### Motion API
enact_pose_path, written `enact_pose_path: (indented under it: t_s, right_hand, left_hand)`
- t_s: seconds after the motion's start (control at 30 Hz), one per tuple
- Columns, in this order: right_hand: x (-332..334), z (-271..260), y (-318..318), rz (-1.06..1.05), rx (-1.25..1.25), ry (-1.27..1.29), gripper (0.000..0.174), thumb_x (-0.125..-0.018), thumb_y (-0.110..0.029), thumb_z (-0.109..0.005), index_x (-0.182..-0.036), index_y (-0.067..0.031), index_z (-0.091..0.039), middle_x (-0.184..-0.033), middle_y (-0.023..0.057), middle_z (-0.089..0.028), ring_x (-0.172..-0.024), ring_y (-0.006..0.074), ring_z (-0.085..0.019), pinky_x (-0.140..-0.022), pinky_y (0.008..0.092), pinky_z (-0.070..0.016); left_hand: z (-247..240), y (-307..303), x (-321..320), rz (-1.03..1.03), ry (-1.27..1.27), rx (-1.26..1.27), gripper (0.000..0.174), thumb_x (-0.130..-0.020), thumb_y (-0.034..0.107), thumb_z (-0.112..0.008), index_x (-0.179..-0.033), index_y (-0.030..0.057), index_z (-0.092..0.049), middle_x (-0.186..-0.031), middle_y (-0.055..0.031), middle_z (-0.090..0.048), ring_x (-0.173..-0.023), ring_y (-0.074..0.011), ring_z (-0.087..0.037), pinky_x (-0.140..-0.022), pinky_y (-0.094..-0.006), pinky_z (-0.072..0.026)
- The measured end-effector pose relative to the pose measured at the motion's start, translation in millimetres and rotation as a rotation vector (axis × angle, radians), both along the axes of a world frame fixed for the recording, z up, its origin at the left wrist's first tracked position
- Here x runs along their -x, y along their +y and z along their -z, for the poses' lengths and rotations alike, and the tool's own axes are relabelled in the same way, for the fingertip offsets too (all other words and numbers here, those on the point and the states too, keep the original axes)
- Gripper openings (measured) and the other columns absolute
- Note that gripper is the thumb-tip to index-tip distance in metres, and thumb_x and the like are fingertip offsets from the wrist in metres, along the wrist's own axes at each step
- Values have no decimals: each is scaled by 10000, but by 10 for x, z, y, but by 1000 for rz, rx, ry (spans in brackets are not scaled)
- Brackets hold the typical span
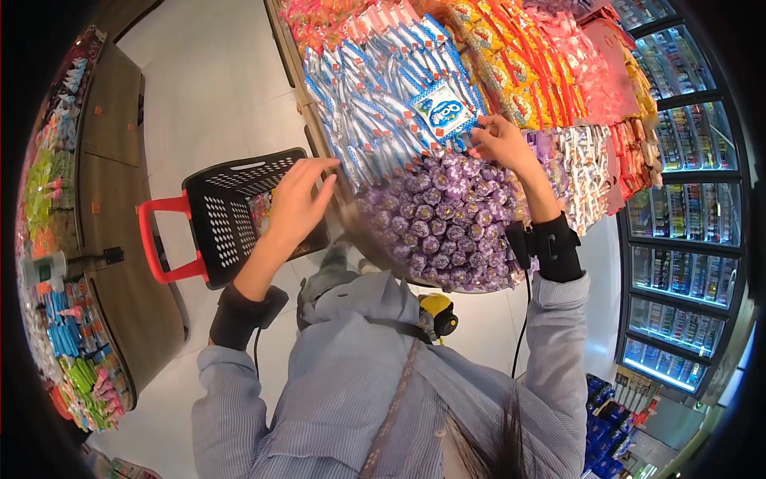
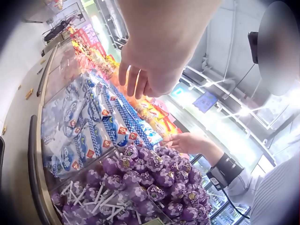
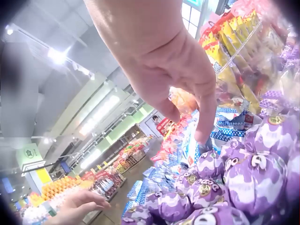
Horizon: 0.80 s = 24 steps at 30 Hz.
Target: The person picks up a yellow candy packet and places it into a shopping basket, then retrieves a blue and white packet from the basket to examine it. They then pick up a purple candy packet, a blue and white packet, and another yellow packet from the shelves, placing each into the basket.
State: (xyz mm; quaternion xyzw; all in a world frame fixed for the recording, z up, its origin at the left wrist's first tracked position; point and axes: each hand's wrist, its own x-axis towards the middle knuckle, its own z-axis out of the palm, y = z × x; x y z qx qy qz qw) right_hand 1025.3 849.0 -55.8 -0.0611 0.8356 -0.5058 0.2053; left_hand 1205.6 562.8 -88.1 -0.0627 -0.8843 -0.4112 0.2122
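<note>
At its right edge, my right hand (image 1: pixel 501 144) pinches a blue-and-white candy packet (image 1: pixel 444 112), whose printed face is turned up. In the right wrist view, the fingers of the right hand (image 3: pixel 190 89) reach down close to the blue packets, just beyond the purple-wrapped lollipops (image 3: pixel 255 176). My left hand (image 1: pixel 299 195) holds nothing, its fingers extended between the black shopping basket (image 1: pixel 227 215) and the candy display. Rows of similar blue-and-white packets (image 1: pixel 359 96) stand packed together under the pinched one. Bunched purple lollipops (image 1: pixel 447 215) fill the near corner.
The basket's red handle (image 1: pixel 152 239) sticks out left, and some colourful packets lie inside it. Yellow-and-red packets (image 1: pixel 511 64) stand beyond the right hand. Lit drink fridges (image 1: pixel 682 199) line the right; a wooden shelf unit (image 1: pixel 120 160) stands at left.
</note>
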Motion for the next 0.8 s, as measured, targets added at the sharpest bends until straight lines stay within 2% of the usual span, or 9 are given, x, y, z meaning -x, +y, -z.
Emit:
enact_pose_path:
  t_s: [0.07,0.17,0.27,0.3,0.4,0.43,0.53,0.67,0.8]
  right_hand:
    - [64,41,-45,-12,-30,-55,278,-784,-157,-592,-882,76,-476,-654,90,-541,-569,155,-600,-489,230,-479]
    - [105,19,-142,-42,-315,60,217,-760,-175,-609,-728,15,-509,-623,65,-539,-558,139,-591,-493,239,-455]
    - [220,190,-117,-87,-277,318,219,-736,-181,-619,-637,-25,-500,-591,36,-513,-549,120,-547,-498,259,-423]
    - [137,73,-191,-97,-258,472,164,-735,-126,-605,-679,-33,-482,-588,11,-489,-563,96,-481,-503,275,-399]
    - [-35,-200,-350,-55,72,595,137,-752,-89,-582,-716,-37,-460,-584,-7,-467,-591,67,-441,-470,247,-383]
    - [-110,-301,-389,-19,132,521,109,-778,-58,-555,-751,-45,-449,-594,-19,-477,-574,32,-434,-436,197,-352]
    - [-309,-569,-451,-12,335,346,107,-801,-68,-542,-749,-53,-449,-598,-25,-495,-515,10,-423,-410,159,-321]
    - [-658,-867,-551,-33,274,193,70,-806,-81,-550,-785,-47,-493,-550,-40,-503,-449,3,-421,-389,155,-292]
    - [-917,-870,-632,-74,269,106,60,-796,-93,-570,-794,-52,-526,-548,-33,-529,-445,1,-412,-390,160,-283]
  left_hand:
    - [6,-63,10,9,-9,-8,180,-762,46,-548,-939,21,-562,-909,-108,-578,-802,-261,-543,-692,-314,-436]
    - [-39,-129,-17,17,-64,-47,181,-765,47,-545,-944,20,-563,-906,-108,-578,-805,-260,-544,-694,-309,-436]
    - [-62,-158,-24,40,-78,-80,183,-768,51,-544,-948,21,-563,-906,-109,-578,-816,-256,-548,-706,-302,-436]
    - [-79,-161,-11,52,-61,-90,185,-769,53,-545,-950,22,-563,-907,-110,-579,-821,-255,-549,-712,-299,-436]
    - [-200,-152,49,90,-81,-144,189,-780,52,-546,-965,12,-557,-945,-108,-585,-873,-217,-560,-772,-289,-428]
    - [-262,-140,75,104,-99,-166,191,-785,50,-545,-971,6,-554,-964,-106,-588,-896,-199,-564,-800,-285,-423]
    - [-463,-34,158,152,-103,-332,199,-804,46,-531,-1000,18,-546,-980,-90,-590,-926,-166,-555,-816,-278,-419]
    - [-570,161,219,360,-175,-694,339,-816,28,-529,-1144,28,-445,-1077,-77,-550,-979,-178,-538,-833,-282,-413]
    - [-728,295,128,534,-561,-883,402,-798,25,-562,-1170,16,-410,-1085,-105,-534,-990,-152,-520,-825,-267,-419]
